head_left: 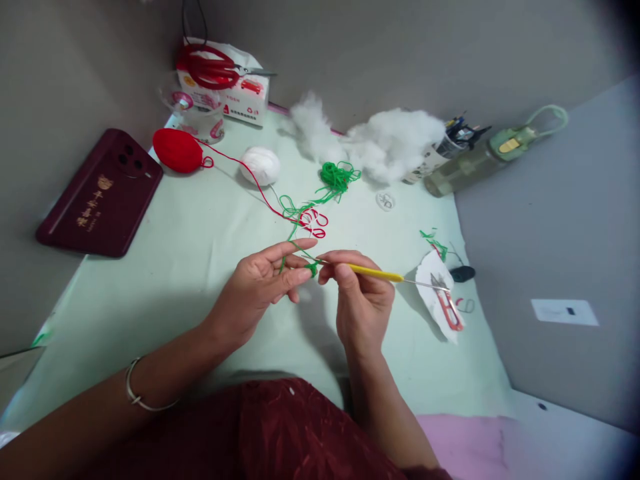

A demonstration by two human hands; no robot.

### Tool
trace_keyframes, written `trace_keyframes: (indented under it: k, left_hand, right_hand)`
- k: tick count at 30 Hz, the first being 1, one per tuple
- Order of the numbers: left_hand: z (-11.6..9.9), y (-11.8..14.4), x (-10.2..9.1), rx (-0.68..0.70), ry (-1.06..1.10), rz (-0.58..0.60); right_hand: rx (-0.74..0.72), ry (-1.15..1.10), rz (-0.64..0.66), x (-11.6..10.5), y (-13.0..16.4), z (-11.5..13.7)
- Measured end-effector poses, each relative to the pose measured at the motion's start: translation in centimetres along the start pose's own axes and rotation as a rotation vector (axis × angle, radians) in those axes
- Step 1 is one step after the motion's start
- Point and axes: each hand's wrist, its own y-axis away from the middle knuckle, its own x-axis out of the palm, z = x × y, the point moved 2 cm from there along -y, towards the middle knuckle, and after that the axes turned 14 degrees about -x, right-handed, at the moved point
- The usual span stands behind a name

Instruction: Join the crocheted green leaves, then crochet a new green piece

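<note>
Between the thumb and fingers of my left hand (263, 280) is a small green crochet piece (312, 269). Green yarn runs over the raised forefinger of that hand. My right hand (364, 293) is closed around a crochet hook with a yellow handle (377, 272); its tip meets the green piece, and its thin metal rear end points right. Just beyond my fingers lie loops of red yarn (320, 227) mixed with green and white strands. A tangled bundle of green yarn (337, 177) rests farther back.
At the back left are a red yarn ball (179, 151), a white yarn ball (260, 166), a phone (103, 193) and red scissors (215, 67) on a tissue box (245, 100). White stuffing (390, 143), a bottle (470, 163) and thread snips (447, 303) are rightward.
</note>
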Motion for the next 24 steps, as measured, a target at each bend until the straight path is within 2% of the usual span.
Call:
trace_keyframes:
  k: [6, 11, 15, 20, 24]
  left_hand:
    - [-0.2, 0.2, -0.3, 0.01, -0.026, -0.069]
    - [-0.3, 0.2, -0.3, 0.034, -0.044, -0.083]
    - [-0.3, 0.1, -0.3, 0.113, -0.093, -0.113]
    - [-0.3, 0.2, -0.1, 0.167, -0.174, -0.163]
    - [-0.4, 0.3, 0.0, 0.196, -0.215, -0.212]
  right_hand:
    - [0.06, -0.058, -0.015, -0.2, -0.2, 0.1]
    - [0.008, -0.088, 0.018, -0.2, -0.2, 0.6]
    - [-0.153, 0.094, 0.057, -0.4, 0.1, 1.0]
    - [-0.419, 0.313, 0.201, -0.1, 0.4, 1.5]
    - [-0.545, 0.469, 0.275, 0.2, 0.4, 2.0]
